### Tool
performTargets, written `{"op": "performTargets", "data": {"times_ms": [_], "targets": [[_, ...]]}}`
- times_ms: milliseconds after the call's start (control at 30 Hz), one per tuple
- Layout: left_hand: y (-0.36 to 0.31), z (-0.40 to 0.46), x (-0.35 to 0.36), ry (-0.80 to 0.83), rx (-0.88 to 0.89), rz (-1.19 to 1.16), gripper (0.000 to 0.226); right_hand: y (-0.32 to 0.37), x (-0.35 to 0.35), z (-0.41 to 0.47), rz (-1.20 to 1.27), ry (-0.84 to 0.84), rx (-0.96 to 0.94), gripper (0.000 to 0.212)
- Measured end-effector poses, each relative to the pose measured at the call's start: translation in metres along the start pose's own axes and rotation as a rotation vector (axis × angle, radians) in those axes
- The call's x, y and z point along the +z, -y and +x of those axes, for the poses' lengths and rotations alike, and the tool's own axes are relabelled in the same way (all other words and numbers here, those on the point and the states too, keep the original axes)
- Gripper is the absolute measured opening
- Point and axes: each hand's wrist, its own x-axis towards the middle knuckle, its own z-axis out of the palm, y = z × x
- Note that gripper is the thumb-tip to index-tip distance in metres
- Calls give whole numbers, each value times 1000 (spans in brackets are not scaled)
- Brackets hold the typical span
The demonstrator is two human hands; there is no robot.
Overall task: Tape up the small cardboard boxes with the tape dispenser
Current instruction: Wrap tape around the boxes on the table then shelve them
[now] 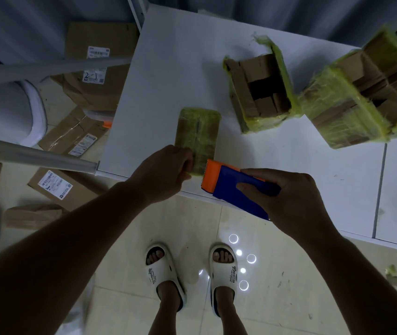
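White table [180,68] over pale floor tiles [277,298], shipping cartons [91,76] far left. At its near edge, left hand [166,172] grips a taped small box [198,137]; right hand [287,201] curls round the tape dispenser [231,187]. Wrapped box bundles [260,93] far right.

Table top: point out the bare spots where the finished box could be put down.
Bare white table lies behind the small taped box, left of the open carton. Another patch lies beyond the right hand, toward the seam. The far right, with the wrapped bundle, is crowded.
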Motion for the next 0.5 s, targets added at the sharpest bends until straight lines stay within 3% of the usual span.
{"op": "performTargets", "data": {"times_ms": [500], "targets": [[-14,4,10,-123,-13,131,42,-16,-6,-12,-40,-56,-15,41]]}}
